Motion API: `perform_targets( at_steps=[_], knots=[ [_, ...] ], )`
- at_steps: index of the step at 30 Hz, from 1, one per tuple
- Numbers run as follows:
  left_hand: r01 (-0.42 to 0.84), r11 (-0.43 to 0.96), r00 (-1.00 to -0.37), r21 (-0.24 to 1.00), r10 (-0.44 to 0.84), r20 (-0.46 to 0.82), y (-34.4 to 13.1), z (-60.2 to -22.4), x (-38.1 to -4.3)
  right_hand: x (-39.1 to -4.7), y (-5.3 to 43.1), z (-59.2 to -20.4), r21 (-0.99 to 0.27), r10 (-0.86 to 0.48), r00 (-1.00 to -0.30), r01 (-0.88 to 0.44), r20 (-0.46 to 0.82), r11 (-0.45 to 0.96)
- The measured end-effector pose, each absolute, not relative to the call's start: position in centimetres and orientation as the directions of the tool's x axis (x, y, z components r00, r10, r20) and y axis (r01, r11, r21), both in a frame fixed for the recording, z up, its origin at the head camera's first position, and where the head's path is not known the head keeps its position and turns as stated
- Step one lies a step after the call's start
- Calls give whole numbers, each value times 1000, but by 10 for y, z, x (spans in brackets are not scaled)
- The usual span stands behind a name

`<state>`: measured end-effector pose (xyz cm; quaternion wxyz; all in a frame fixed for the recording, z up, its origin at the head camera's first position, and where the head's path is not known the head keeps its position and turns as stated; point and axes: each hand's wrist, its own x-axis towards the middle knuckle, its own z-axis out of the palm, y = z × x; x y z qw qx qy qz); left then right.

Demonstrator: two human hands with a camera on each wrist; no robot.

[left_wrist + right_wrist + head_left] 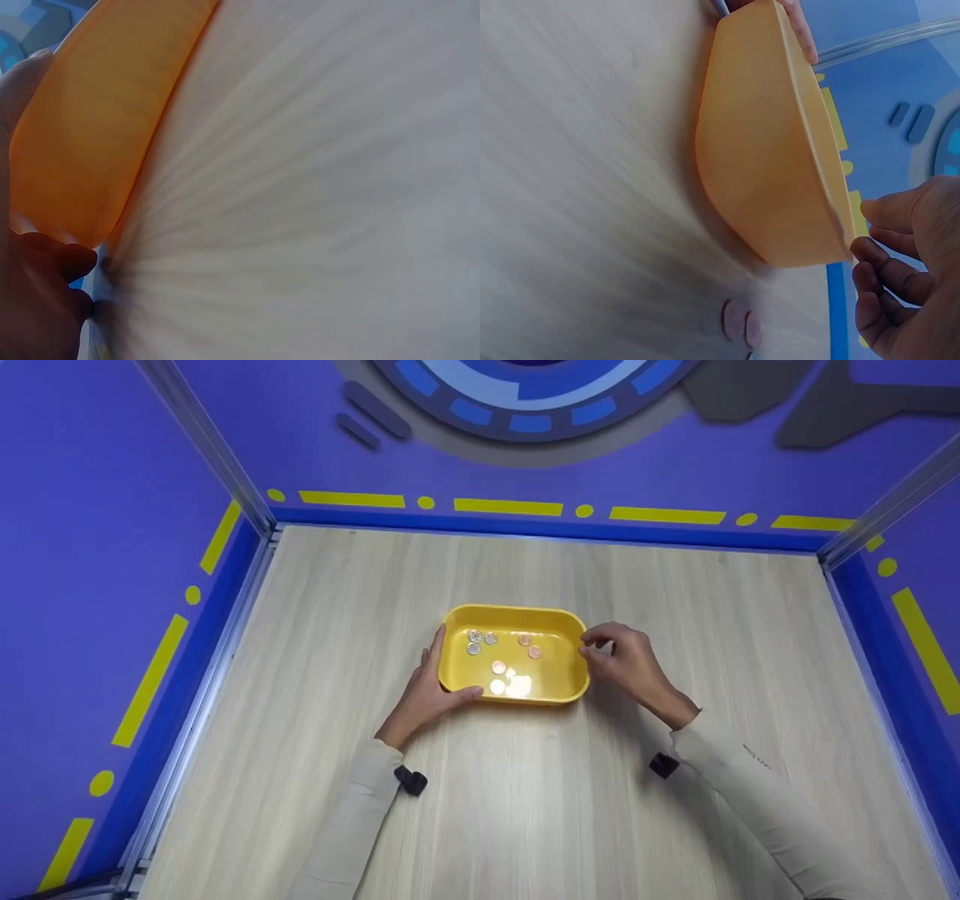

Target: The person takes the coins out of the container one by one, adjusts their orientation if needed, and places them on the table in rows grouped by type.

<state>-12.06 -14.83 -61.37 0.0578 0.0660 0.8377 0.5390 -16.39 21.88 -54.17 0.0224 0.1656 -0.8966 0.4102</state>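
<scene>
A yellow rectangular plastic container with rounded corners stands on the wooden table. Inside it lie several coins: silver ones at the back left, copper-coloured ones nearer the middle, and a bright one by a glare patch. My left hand grips the front left corner, thumb over the front rim and fingers along the outer left wall. At the right rim is my right hand, its fingers loosely bent. A gap shows between thumb and index finger, and I see nothing between them.
In the right wrist view, copper-coloured coins are on the table beside the container; the head view hides them. Blue-purple panels with yellow markings enclose the table's back and sides. Metal rails run up the corners.
</scene>
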Motion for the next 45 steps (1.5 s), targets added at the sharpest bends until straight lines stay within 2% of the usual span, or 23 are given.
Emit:
perform_targets(
  at_steps=[13, 20, 28, 45],
  knots=[
    [47, 417, -987, 908, 161, -23, -148, -612, -120, -175, 181, -535, -709, -414, -900, -379, 134, 595],
    [47, 421, -986, 906, 165, -25, -147, -613, -121, -190, 170, -539, -713, -445, -895, -335, 37, 616],
    [64, 427, -985, 902, 173, -12, -148, -615, -121, -201, 157, -539, -663, -491, -868, -321, -80, 676],
    [35, 429, -986, 902, 163, -39, -148, -614, -120, -209, 138, -554, -595, -438, -894, -301, -96, 746]
  ],
)
